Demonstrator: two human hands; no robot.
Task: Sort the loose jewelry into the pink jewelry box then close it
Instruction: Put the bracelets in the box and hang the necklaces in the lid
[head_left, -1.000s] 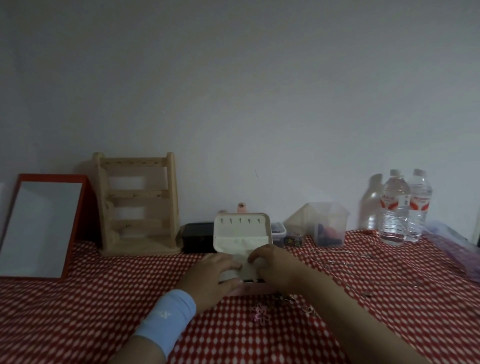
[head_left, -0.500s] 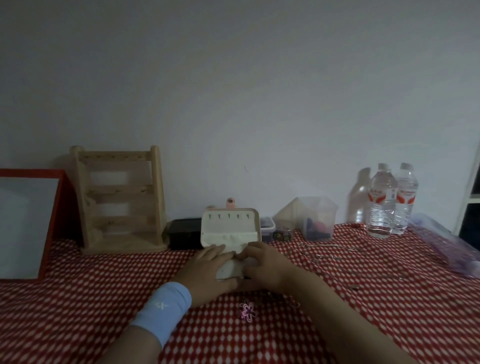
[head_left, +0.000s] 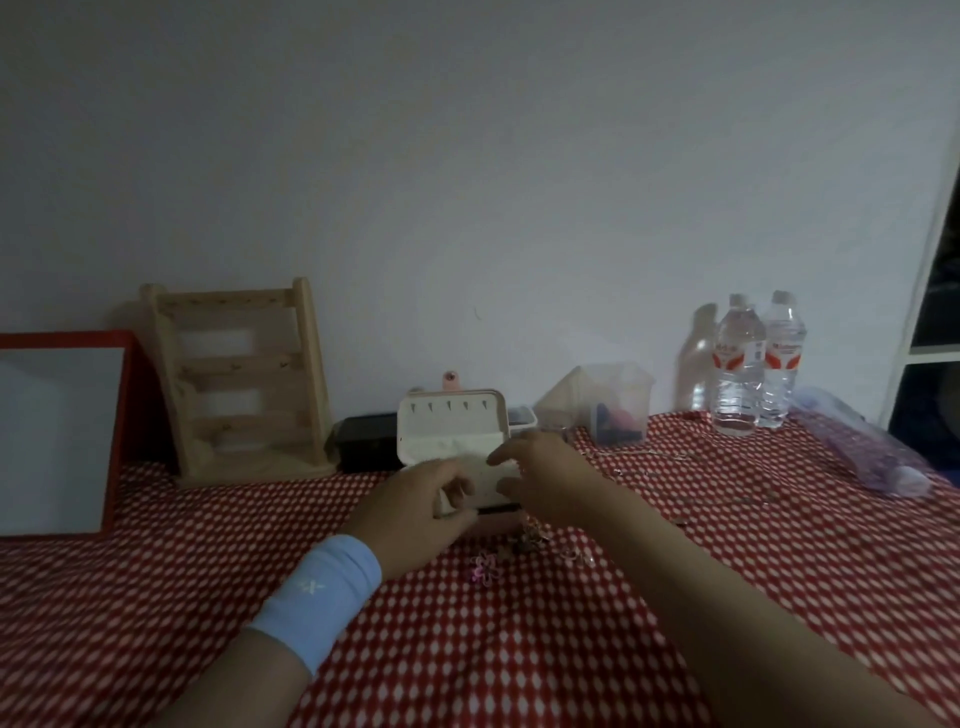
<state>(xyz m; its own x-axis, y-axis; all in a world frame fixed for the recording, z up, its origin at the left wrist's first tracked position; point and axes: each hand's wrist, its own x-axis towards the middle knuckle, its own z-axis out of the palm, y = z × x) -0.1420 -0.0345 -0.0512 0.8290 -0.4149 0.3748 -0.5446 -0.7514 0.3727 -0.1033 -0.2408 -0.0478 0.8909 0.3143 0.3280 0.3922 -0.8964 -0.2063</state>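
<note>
The pink jewelry box (head_left: 496, 522) stands open at the table's middle, its cream-lined lid (head_left: 451, 421) upright. My left hand (head_left: 421, 512), with a blue wristband, grips the box's front left corner, fingers curled over the cream insert. My right hand (head_left: 545, 480) lies over the box's right half, index finger stretched left across the insert; whether it holds anything is hidden. A pink flower piece (head_left: 484, 567) and other small loose jewelry (head_left: 534, 535) lie on the cloth just in front of the box. Thin chains (head_left: 649, 456) lie to the right.
A wooden earring rack (head_left: 239, 379) and a red-framed mirror (head_left: 57, 431) stand at the back left. A black box (head_left: 366, 441) sits behind the jewelry box. A clear plastic tub (head_left: 613, 405), two water bottles (head_left: 753, 364) and a plastic bag (head_left: 862, 452) are at the right.
Both hands stay at the box. My right hand has lifted slightly and its index finger now points left over the insert. The camera has shifted a little.
</note>
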